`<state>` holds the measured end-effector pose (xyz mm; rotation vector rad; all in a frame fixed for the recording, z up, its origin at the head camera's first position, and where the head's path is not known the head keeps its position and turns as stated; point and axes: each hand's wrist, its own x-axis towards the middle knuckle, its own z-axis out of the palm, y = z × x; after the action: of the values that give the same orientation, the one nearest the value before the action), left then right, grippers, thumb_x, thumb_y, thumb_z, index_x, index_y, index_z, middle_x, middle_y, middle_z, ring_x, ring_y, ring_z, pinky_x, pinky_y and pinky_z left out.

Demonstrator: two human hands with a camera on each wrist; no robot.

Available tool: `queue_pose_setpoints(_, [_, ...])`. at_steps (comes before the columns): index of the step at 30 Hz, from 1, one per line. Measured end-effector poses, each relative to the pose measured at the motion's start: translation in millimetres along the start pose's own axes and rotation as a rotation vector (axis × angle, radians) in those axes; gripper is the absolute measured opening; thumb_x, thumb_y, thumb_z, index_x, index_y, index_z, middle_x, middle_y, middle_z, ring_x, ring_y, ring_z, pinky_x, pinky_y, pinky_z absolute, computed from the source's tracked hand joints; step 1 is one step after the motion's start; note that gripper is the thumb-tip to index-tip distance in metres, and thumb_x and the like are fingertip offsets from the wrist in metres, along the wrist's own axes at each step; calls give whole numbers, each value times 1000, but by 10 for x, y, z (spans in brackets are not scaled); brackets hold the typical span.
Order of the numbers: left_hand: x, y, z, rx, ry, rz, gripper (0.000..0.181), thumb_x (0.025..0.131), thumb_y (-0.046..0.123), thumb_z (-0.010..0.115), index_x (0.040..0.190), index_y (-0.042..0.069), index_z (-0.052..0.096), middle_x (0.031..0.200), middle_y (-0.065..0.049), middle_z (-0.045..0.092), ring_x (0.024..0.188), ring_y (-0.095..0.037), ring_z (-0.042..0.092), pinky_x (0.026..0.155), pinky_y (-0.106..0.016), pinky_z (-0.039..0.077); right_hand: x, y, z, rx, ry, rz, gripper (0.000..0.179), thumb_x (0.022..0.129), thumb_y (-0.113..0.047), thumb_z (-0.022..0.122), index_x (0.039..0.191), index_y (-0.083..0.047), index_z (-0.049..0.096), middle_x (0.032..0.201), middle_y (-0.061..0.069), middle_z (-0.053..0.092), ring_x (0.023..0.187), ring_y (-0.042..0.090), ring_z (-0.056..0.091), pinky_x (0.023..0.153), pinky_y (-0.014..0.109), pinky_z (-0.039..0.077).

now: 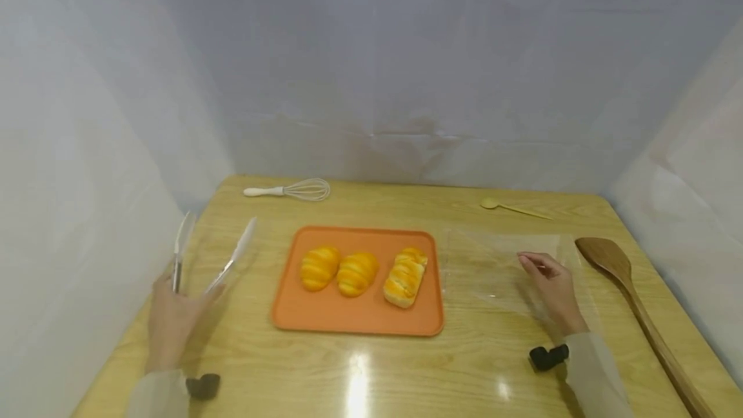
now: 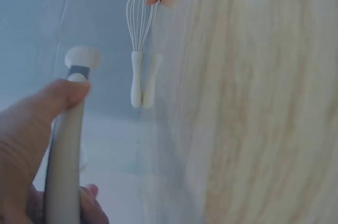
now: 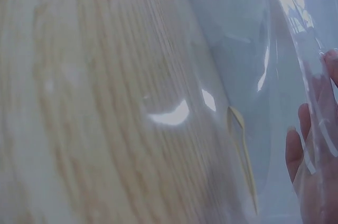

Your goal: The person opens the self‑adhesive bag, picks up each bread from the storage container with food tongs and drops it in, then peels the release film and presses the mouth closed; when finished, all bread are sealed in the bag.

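My left hand grips metal tongs left of the orange tray, their two arms spread apart and pointing away from me. In the left wrist view, the thumb lies along one arm of the tongs. Between the tongs' tips there is nothing. My right hand pinches a clear plastic bag right of the tray; the bag spreads across much of the right wrist view. On the orange tray lie two rounded bread rolls and a loaf-shaped bread.
A white whisk lies at the back left of the wooden table. At the back right is a small yellow spoon. A long wooden spatula runs along the right edge. Pale sheeting stands behind and at both sides.
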<state>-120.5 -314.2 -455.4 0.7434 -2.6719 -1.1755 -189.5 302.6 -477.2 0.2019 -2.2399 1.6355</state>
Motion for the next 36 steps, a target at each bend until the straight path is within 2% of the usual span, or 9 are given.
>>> queue_pose_setpoints(3, [-27,52,-7,-13,-7,17,119,76,56,77,152,-5,8,131,-37,43,113,-52,48,92,-64,43,5,-6,0,0,-6,9,22,95,-1,59,111,13,64,98,-29,66,92,-9,60,79,5,47])
queue_pose_setpoints(7, [-120,179,-29,-5,-78,68,120,76,57,77,154,1,6,137,-38,42,120,-55,45,94,-66,43,3,-22,8,-15,-9,32,23,96,-4,60,111,12,64,97,-30,65,91,-9,59,78,6,47])
queue_pose_setpoints(10, [-200,259,-42,40,-154,143,116,78,57,75,154,2,7,135,-36,44,118,-55,45,88,-65,46,0,-17,9,-36,-11,40,23,96,-7,60,111,11,65,96,-31,64,90,-9,58,77,6,47])
queue_pose_setpoints(13, [-276,320,-36,84,-199,235,111,79,55,74,154,1,12,130,-33,49,113,-52,50,81,-58,51,4,-8,10,-40,-12,42,24,97,-8,59,111,11,65,96,-31,65,91,-9,59,78,6,47])
queue_pose_setpoints(15, [-323,349,-19,106,-221,270,107,79,54,75,152,1,17,128,-32,52,110,-51,54,78,-53,53,7,-4,9,-40,-17,41,25,97,-9,59,111,11,65,97,-31,64,91,-10,59,79,6,47])
queue_pose_setpoints(21, [-439,361,43,145,-294,252,106,75,55,78,149,0,25,125,-31,53,106,-44,57,75,-43,54,11,9,1,-35,-19,42,26,97,-10,59,112,11,64,97,-32,64,92,-9,59,79,6,48])
queue_pose_setpoints(25, [-498,317,59,198,-294,281,101,75,56,78,144,-3,33,117,-28,59,100,-39,60,78,-50,54,14,19,8,-34,-12,34,25,97,-8,59,111,12,64,97,-31,65,91,-9,59,79,6,48])
queue_pose_setpoints(28, [-535,291,71,242,-283,316,93,75,55,78,139,0,41,109,-21,64,93,-32,60,80,-53,52,17,15,14,-23,-8,29,22,96,-5,59,110,12,65,97,-30,65,91,-9,60,79,5,48])
queue_pose_setpoints(36, [-566,305,188,305,-301,332,86,72,62,76,135,10,47,89,-7,63,80,-22,56,70,-39,50,20,36,12,0,-2,29,20,95,-3,60,109,10,67,97,-29,66,90,-9,60,78,5,48])
